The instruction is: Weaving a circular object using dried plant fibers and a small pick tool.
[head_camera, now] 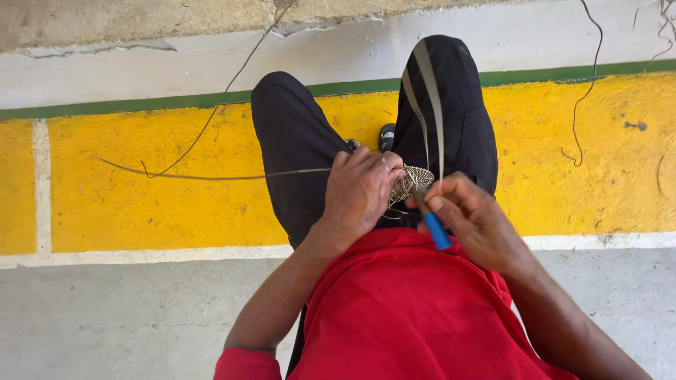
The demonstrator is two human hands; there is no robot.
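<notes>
One small woven disc (412,184), tan, tightly coiled

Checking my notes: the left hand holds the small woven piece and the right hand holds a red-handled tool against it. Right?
Not quite. In the head view the tool in the right hand has a blue handle, not red. The left hand does hold the small woven piece.

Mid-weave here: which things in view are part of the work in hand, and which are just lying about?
In the work:
- small woven piece, gripped by the left hand
- blue-handled tool, held in the right hand
- flat strips rising from the weave
- long thin strand trailing left from it

Lying about:
- loose strand on the yellow floor band, right side
</notes>
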